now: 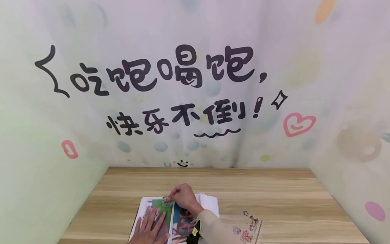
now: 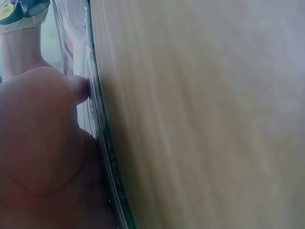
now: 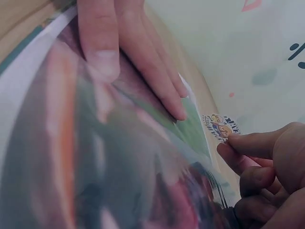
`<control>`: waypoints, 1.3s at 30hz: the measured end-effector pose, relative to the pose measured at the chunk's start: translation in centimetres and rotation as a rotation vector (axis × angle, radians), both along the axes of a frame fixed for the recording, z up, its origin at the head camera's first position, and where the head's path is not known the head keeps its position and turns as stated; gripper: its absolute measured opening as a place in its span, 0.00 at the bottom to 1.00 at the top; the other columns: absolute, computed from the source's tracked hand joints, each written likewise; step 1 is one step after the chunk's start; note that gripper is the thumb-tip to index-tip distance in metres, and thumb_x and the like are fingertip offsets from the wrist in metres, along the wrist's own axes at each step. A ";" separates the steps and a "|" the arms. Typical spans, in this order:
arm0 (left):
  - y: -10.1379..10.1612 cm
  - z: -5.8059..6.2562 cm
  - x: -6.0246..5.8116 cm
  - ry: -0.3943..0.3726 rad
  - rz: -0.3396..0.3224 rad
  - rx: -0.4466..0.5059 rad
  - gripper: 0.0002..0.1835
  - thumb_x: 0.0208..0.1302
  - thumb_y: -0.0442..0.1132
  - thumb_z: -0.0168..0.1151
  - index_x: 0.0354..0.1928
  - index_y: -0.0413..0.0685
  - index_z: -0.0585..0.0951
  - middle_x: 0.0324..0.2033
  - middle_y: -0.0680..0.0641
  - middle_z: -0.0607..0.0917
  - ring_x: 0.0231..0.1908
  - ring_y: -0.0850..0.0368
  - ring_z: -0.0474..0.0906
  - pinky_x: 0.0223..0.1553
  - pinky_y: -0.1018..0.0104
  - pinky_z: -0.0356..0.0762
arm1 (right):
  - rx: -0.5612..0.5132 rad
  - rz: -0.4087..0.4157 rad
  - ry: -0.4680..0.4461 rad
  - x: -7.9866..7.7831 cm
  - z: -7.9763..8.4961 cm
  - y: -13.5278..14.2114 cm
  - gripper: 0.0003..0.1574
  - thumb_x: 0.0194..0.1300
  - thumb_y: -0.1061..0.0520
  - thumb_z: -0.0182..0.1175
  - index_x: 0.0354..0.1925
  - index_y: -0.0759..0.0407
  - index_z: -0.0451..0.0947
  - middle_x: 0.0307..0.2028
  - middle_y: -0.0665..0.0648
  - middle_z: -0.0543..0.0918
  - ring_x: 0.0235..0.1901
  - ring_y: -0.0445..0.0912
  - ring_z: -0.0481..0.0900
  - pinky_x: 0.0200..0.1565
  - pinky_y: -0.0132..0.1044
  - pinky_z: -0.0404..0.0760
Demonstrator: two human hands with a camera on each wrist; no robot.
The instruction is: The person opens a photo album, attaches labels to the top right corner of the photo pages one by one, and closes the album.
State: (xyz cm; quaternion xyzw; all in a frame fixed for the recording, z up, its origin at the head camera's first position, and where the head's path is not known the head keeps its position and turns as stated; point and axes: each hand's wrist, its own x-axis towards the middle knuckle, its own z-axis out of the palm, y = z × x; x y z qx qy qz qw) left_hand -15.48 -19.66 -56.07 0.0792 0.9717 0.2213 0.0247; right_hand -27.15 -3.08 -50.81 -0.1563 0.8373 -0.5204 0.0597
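An album [image 1: 210, 202] lies spread on the table, its pages filled with colourful pictures. On the left page my left hand [image 1: 149, 228] rests flat with its fingers spread, over a green picture [image 1: 167, 217]. My right hand [image 1: 185, 197] is at the top of that page near the spine. Between its thumb and index finger it pinches a small printed sticker [image 3: 221, 127] by one edge. In the head view the sticker overlaps the top of the green picture. The other right fingers are curled in, and the right forearm covers part of the right page.
Right of the album, a clear sheet with several small printed stickers [image 1: 253, 224] lies on the wooden table [image 1: 274, 189]. A pale printed wall [image 1: 189, 149] with black lettering stands behind the table, and side walls rise left and right.
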 end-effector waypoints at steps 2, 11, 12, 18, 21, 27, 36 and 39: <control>0.0 -0.1 -0.1 -0.001 -0.001 -0.003 0.41 0.67 0.68 0.49 0.72 0.50 0.65 0.75 0.35 0.55 0.63 0.76 0.11 0.69 0.31 0.41 | 0.011 -0.002 0.008 0.0 0.0 0.0 0.08 0.54 0.63 0.73 0.21 0.58 0.83 0.18 0.49 0.82 0.18 0.41 0.75 0.22 0.33 0.72; 0.0 -0.3 -0.1 0.049 0.000 -0.014 0.39 0.67 0.67 0.50 0.72 0.51 0.66 0.74 0.35 0.57 0.60 0.81 0.08 0.68 0.32 0.42 | 0.085 0.001 0.061 0.1 -0.2 -0.3 0.10 0.52 0.65 0.72 0.19 0.58 0.83 0.16 0.46 0.79 0.17 0.37 0.72 0.21 0.30 0.71; 0.0 -0.3 -0.1 0.055 0.002 -0.015 0.39 0.67 0.67 0.50 0.72 0.51 0.66 0.74 0.35 0.57 0.61 0.81 0.08 0.68 0.32 0.42 | 0.103 0.002 0.080 0.1 -0.2 -0.3 0.10 0.51 0.65 0.72 0.19 0.57 0.82 0.16 0.45 0.79 0.17 0.36 0.71 0.21 0.29 0.70; 0.0 -0.1 -0.2 0.041 -0.007 -0.015 0.39 0.68 0.68 0.49 0.73 0.54 0.65 0.75 0.36 0.55 0.63 0.77 0.08 0.68 0.32 0.42 | 0.245 -0.008 0.185 0.3 -0.3 -0.6 0.14 0.52 0.59 0.75 0.19 0.51 0.80 0.17 0.42 0.76 0.18 0.36 0.69 0.22 0.30 0.69; 0.0 0.0 -0.2 -0.006 -0.003 -0.004 0.40 0.67 0.68 0.49 0.73 0.53 0.65 0.75 0.36 0.54 0.64 0.76 0.10 0.69 0.32 0.40 | 0.321 -0.017 0.220 0.4 -0.4 -0.9 0.15 0.52 0.56 0.75 0.19 0.49 0.78 0.17 0.41 0.75 0.18 0.36 0.68 0.22 0.30 0.68; 0.1 0.2 -0.2 -0.034 -0.004 0.000 0.41 0.67 0.69 0.49 0.73 0.50 0.65 0.76 0.36 0.53 0.74 0.59 0.19 0.69 0.32 0.39 | 0.438 -0.017 0.286 0.7 -0.5 -1.3 0.16 0.50 0.53 0.77 0.23 0.51 0.77 0.17 0.43 0.76 0.17 0.38 0.69 0.22 0.33 0.67; 0.0 0.6 -0.1 -0.017 -0.016 -0.015 0.35 0.68 0.66 0.50 0.75 0.66 0.62 0.75 0.36 0.54 0.74 0.58 0.16 0.68 0.31 0.41 | 0.520 -0.038 0.277 0.7 -0.5 -1.5 0.19 0.49 0.48 0.78 0.32 0.52 0.79 0.25 0.47 0.79 0.21 0.40 0.71 0.25 0.35 0.69; 0.1 1.6 0.0 -0.081 -0.018 -0.013 0.39 0.69 0.63 0.51 0.74 0.49 0.63 0.76 0.35 0.51 0.77 0.39 0.34 0.69 0.30 0.38 | 0.544 -0.042 0.282 0.7 -0.4 -1.6 0.21 0.48 0.45 0.79 0.33 0.52 0.79 0.27 0.48 0.77 0.23 0.41 0.70 0.26 0.35 0.70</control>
